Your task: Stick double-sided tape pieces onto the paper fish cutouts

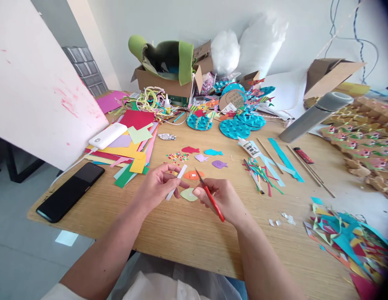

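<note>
Between the thumb and fingers of my left hand [159, 186] is a narrow white strip [182, 171], held at a slant. My right hand [220, 198] grips red-handled scissors [213, 203], their dark tips pointing up and left, apart from the strip. On the table below and between the hands lie a pale green paper shape [188, 194] and an orange paper fish [198, 174] with a small white piece on it. Farther back are a red fish [190, 149], a blue fish [213, 152], two purple fish [219, 164] and a heap of tiny coloured bits [177, 156].
A phone [70, 191], a white power bank [107, 136] and coloured paper sheets [138, 161] lie left. To the right are a glue bottle [248, 147], thin coloured strips [269, 175], a grey flask [316, 116], sticks [305, 165] and paper scraps [353, 237].
</note>
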`<state>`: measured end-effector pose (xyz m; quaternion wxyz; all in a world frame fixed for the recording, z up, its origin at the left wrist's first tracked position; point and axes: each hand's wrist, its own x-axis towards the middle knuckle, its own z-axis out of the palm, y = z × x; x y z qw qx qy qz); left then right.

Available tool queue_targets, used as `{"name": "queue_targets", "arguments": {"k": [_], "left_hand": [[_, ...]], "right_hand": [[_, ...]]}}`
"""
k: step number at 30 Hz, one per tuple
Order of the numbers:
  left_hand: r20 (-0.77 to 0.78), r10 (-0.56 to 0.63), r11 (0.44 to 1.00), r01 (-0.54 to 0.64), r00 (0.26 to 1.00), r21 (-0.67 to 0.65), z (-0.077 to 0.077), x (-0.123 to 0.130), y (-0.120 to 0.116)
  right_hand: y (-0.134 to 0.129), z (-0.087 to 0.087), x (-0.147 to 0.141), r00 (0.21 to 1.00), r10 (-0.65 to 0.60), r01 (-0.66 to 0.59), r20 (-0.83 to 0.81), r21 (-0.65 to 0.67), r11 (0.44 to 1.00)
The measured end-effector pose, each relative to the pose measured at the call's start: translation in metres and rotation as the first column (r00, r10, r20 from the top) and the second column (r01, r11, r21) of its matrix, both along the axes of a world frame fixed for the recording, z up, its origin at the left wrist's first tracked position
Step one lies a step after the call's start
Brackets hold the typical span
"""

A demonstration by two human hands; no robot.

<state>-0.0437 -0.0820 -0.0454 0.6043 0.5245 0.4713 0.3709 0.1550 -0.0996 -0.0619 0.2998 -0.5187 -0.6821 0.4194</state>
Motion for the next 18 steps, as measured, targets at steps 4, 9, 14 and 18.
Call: {"name": "queue_targets", "arguments": {"k": [4,9,14,18], "left_hand": [[-0.009,-0.018,1.000,0.019,1.000,0.024,-0.0015,-0.0001,-0.0002],[-0.023,-0.041,0.999,0.042,0.999,0.025,-0.0026,0.0004,-0.0014],[-0.015,-0.055,0.998,0.055,0.998,0.009,-0.0030,0.0017,-0.0017],[-0.005,-0.042,0.999,0.042,0.999,-0.019,-0.0018,0.0037,-0.0022]], "right_hand": [[0.0003,-0.0044,-0.0018,0.994,0.041,-0.038,0.097,-0.032,0.999],[0.0017,-0.0043,-0.0035,0.988,0.029,-0.019,0.149,-0.066,0.998],[0.0023,-0.0043,-0.0042,0.988,0.031,-0.023,0.149,-0.055,0.998],[0.0024,-0.0040,-0.0043,0.986,0.032,-0.025,0.162,-0.043,0.999]]}}
